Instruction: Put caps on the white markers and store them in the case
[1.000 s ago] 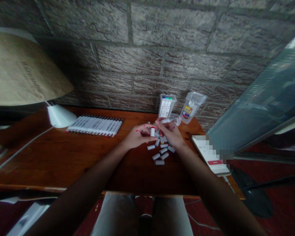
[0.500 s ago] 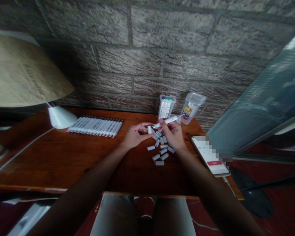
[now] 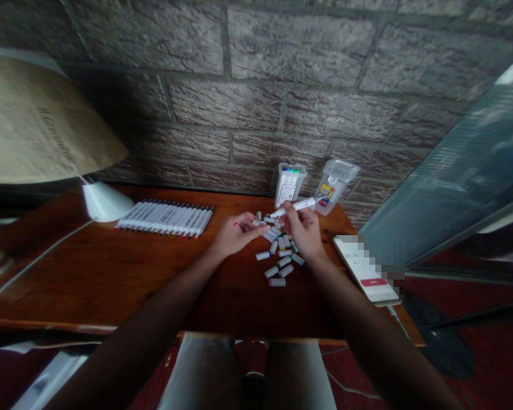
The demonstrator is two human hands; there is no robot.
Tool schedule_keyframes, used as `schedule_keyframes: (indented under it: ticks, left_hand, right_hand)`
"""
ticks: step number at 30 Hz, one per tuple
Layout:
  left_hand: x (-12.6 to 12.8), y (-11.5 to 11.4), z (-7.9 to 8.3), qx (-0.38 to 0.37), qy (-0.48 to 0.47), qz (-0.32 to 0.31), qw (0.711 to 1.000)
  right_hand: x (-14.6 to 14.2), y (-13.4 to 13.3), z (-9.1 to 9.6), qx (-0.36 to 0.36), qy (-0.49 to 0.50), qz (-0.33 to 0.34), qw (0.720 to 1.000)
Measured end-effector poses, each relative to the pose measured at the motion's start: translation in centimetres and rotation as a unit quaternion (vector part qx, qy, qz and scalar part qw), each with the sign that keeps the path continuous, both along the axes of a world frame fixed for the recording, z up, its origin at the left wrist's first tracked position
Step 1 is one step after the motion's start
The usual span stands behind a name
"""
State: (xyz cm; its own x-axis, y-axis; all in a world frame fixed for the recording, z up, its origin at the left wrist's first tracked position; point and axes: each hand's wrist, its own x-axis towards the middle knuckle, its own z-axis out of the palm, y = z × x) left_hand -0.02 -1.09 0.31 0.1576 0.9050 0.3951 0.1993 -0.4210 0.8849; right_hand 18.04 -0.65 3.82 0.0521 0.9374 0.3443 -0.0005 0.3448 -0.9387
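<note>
In my right hand (image 3: 304,228) is a white marker (image 3: 301,204), pinched near its middle and slanting up to the right. My left hand (image 3: 238,233) is closed on a small white marker cap (image 3: 259,223), partly hidden by the fingers. The marker's lower left end points toward this cap, with a small gap between them. Below and between the hands, several loose marker caps (image 3: 285,253) with coloured ends lie scattered on the wooden table (image 3: 162,285).
A row of white markers (image 3: 166,218) lies left, beside a lamp (image 3: 105,202). At the back stand a clear case (image 3: 287,196) holding markers and a second clear case (image 3: 337,179). A phone (image 3: 367,270) with a cable lies at the right edge. A brick wall (image 3: 256,108) rises behind.
The cap in my left hand has tipped from upright to slanted, its red end no longer showing. My right hand and the marker have shifted slightly right.
</note>
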Motion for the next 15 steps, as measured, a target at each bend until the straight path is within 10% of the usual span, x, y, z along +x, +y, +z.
schedule_keyframes:
  ticks: [15]
  left_hand:
    - [-0.12, -0.29, 0.28, -0.035, 0.07, -0.063, 0.995]
  right_hand:
    - [0.22, 0.44, -0.38, -0.027, 0.055, 0.016, 0.998]
